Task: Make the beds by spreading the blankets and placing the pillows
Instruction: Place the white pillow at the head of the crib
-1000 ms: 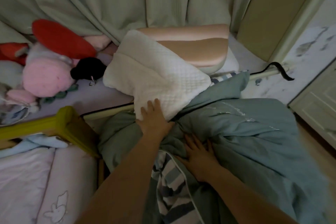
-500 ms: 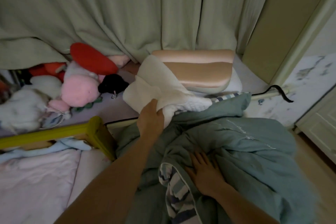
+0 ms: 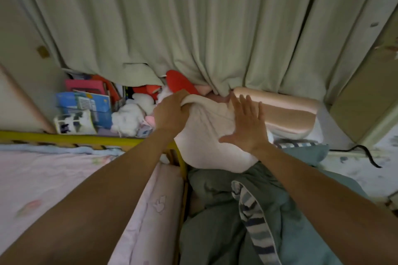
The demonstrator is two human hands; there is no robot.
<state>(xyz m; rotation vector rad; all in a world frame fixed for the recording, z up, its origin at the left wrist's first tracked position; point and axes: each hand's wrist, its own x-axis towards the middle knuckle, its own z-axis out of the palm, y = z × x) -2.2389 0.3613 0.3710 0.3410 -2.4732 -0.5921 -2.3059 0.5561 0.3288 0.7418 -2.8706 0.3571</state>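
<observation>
left hand [image 3: 170, 112] gripping the top edge of white pillow [image 3: 206, 135], fabric bunched in the fingers. right hand [image 3: 245, 123] pressed flat against its face, fingers spread. peach pillow [image 3: 286, 114] just behind, against the green curtain [image 3: 193, 28]. teal blanket [image 3: 301, 221] rumpled below (striped lining showing). plush toys [image 3: 133, 114] and yellow rail [image 3: 75, 137] at left.

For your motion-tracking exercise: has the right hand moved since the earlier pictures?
Yes. The right hand has left the teal blanket and gone up to the white pillow, beside the peach pillow.
</observation>
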